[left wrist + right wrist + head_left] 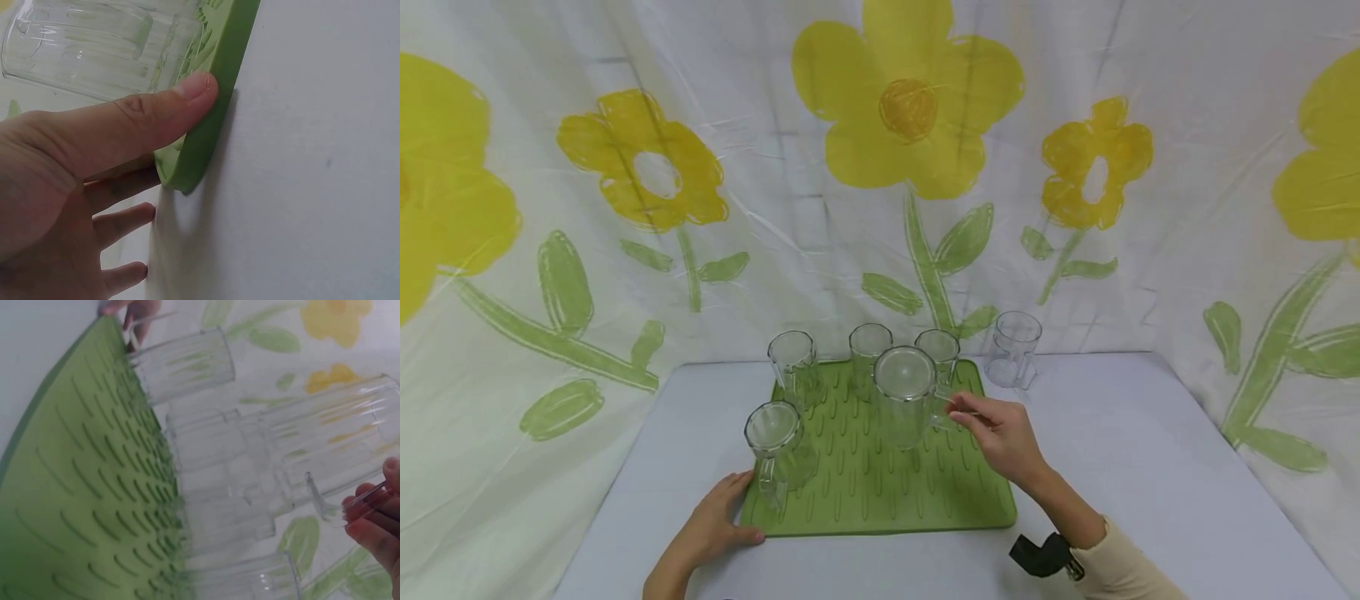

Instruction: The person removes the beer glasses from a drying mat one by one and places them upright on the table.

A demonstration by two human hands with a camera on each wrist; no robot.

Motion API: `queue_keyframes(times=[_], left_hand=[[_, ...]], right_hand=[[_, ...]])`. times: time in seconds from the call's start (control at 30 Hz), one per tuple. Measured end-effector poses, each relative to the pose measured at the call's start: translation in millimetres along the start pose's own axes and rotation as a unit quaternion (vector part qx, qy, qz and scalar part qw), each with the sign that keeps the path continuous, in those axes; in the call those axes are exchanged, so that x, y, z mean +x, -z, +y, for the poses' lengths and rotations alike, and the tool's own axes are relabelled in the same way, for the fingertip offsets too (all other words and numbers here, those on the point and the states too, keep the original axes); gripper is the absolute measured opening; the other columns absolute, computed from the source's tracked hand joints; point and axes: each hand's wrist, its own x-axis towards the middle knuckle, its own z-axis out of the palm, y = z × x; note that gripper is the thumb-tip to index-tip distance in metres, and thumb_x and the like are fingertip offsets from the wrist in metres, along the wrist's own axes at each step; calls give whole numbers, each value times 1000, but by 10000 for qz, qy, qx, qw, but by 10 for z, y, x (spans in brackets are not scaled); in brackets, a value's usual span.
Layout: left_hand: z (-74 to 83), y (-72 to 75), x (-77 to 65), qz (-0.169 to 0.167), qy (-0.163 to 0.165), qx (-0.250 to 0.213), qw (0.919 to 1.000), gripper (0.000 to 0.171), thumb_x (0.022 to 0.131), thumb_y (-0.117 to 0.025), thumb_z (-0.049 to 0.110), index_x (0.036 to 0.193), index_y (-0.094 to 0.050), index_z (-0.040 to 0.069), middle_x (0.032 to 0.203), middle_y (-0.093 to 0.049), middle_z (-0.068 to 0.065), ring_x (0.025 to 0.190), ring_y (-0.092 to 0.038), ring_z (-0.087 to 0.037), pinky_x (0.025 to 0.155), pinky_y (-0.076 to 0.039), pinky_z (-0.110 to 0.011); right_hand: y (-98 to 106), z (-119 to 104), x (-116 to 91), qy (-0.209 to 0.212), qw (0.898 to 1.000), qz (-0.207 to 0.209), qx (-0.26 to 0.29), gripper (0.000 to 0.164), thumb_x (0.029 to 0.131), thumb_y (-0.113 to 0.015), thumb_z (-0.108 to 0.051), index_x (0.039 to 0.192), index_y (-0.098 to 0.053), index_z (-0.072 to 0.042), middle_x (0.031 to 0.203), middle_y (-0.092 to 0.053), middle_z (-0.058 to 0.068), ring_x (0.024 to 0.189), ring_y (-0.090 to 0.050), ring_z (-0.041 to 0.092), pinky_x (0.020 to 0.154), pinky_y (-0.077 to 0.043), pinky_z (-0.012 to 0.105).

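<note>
My right hand point(1000, 433) pinches the handle of a clear glass mug point(904, 408) between thumb and fingers. That mug hangs over the middle of a green ribbed drying mat point(850, 508), and in the right wrist view it stands farther off the mat than the others. At the mat's front left corner is my left hand point(711, 521). Its thumb point(156, 115) lies straight against the front edge, and the other fingers reach along the left side. Beside this hand a glass mug point(775, 442) stands on the mat, its handle facing forward.
Along the mat's back edge stand a left glass mug point(793, 367), a middle one point(868, 354) and a right mug point(946, 358), partly behind the held one. Another mug point(1013, 350) stands on the white table point(1112, 467), right of the mat. A flowered curtain point(760, 167) hangs behind.
</note>
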Motion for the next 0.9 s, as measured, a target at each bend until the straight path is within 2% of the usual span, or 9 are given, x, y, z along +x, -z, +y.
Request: queue_keyframes(times=[0.27, 0.43, 0.57, 0.73, 0.9], left_hand=[[-11, 1, 17, -119, 129, -128, 9998, 99, 59, -90, 22, 141, -43, -7, 146, -39, -34, 136, -33, -55, 109, -31, -68], [-25, 31, -3, -141, 101, -227, 9996, 99, 63, -89, 26, 142, -41, -8, 146, -39, -34, 136, -33, -54, 110, -31, -67], [-18, 124, -31, -117, 298, -455, 9985, 93, 73, -83, 30, 144, -37, -9, 148, -35, -35, 138, -30, -54, 111, -30, -66], [12, 290, -29, -27, 679, -775, 9947, 80, 90, -67, 37, 147, -31, -6, 152, -28, -34, 141, -25, -54, 112, -29, -68], [82, 443, -22, 451, 585, -1137, 9908, 73, 97, -59, 35, 147, -30, -8, 153, -26, -34, 141, -27, -51, 115, -29, -63]], right_hand=[[29, -2, -3, 174, 9998, -36, 28, 26, 74, -69, 20, 98, -71, 9, 85, -75, 19, 76, -74, 26, 67, -58, 13], [34, 10, 1, 345, 9994, -32, 32, 27, 73, -69, 21, 97, -70, 9, 84, -74, 20, 75, -74, 25, 65, -58, 14], [46, 11, 19, 524, 9986, -14, -19, 28, 71, -70, 22, 96, -70, 8, 84, -74, 20, 74, -73, 26, 65, -58, 14], [76, 21, 42, 664, 9977, 5, -153, 30, 68, -71, 22, 95, -70, 8, 83, -74, 19, 72, -73, 21, 66, -57, 13], [117, 27, 52, 608, 9976, -70, -328, 31, 68, -73, 20, 95, -70, 7, 84, -74, 16, 75, -73, 18, 69, -56, 11]])
